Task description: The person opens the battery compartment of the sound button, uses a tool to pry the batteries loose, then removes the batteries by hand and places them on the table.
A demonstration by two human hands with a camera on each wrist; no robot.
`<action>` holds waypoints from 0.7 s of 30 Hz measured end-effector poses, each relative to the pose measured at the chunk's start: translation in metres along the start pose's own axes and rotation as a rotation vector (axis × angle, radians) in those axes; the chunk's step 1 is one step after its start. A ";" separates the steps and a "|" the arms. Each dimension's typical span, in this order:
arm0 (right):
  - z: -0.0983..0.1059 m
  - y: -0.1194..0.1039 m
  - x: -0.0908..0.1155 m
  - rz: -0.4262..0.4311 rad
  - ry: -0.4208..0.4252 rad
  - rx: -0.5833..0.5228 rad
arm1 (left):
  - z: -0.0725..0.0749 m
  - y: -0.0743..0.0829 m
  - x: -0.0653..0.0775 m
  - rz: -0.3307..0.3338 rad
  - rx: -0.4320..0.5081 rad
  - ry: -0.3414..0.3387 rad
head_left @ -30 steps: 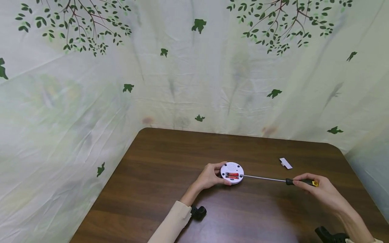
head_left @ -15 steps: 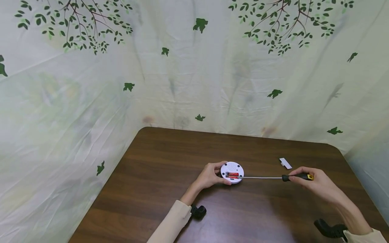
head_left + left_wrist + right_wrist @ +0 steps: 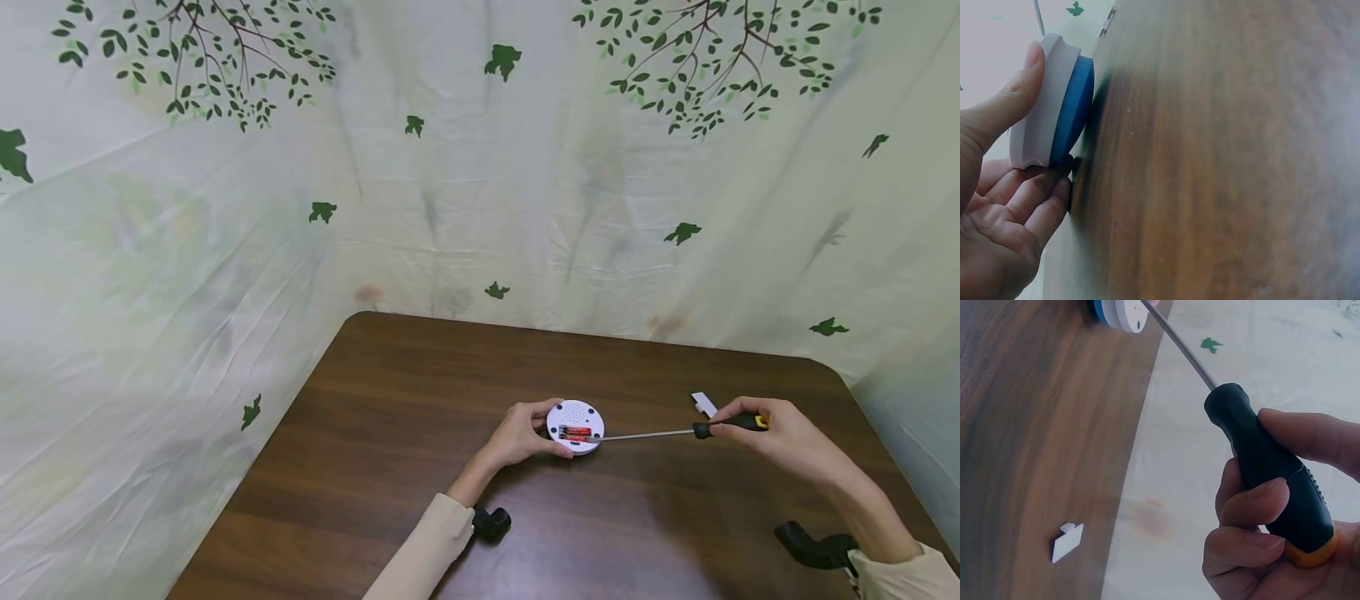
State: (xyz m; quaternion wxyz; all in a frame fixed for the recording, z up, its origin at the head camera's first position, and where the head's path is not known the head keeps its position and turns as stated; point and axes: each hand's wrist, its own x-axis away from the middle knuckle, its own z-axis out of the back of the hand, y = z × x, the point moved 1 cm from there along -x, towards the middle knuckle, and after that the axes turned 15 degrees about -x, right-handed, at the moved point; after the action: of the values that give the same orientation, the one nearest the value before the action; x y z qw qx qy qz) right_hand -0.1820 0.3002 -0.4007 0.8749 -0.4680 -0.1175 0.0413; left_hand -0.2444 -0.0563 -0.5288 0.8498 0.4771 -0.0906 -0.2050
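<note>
A round white device (image 3: 576, 412) lies on the table with its perforated back up and its battery compartment uncovered. Red batteries (image 3: 576, 433) sit in that compartment. My left hand (image 3: 517, 435) grips the device's left rim between thumb and fingers; the left wrist view shows the device's blue lower part (image 3: 1074, 106) against the tabletop. My right hand (image 3: 783, 437) holds a screwdriver (image 3: 1272, 469) by its black and yellow handle. The long metal shaft (image 3: 648, 436) points left, its tip at the right end of the batteries. Whether the tip touches them I cannot tell.
A small white battery cover (image 3: 703, 404) lies on the brown wooden table (image 3: 420, 375), just behind the right hand's fingertips. Leaf-printed white cloth (image 3: 450, 208) hangs behind the table. Black wrist mounts (image 3: 491, 525) stick out from both forearms.
My right hand has moved slightly up and left with the screwdriver, whose handle is now higher. The tip has shifted slightly downward at the batteries' right end. The left hand keeps its hold.
</note>
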 end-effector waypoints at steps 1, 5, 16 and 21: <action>0.000 -0.001 0.000 0.002 -0.002 0.002 | 0.000 0.000 0.000 0.000 -0.001 -0.001; 0.001 -0.006 0.000 0.033 0.000 0.021 | 0.000 0.001 0.001 0.001 -0.010 -0.006; -0.003 -0.046 -0.006 0.138 0.016 0.182 | -0.001 0.000 0.003 0.018 -0.039 0.002; -0.009 -0.071 -0.010 0.193 -0.011 0.247 | 0.000 0.001 0.003 0.020 -0.032 0.008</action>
State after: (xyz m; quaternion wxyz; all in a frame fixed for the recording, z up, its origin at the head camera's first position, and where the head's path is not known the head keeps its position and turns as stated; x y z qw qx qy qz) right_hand -0.1917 0.2517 -0.3481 0.9171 -0.3657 -0.0707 0.1421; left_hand -0.2419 -0.0574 -0.5284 0.8598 0.4631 -0.0887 -0.1960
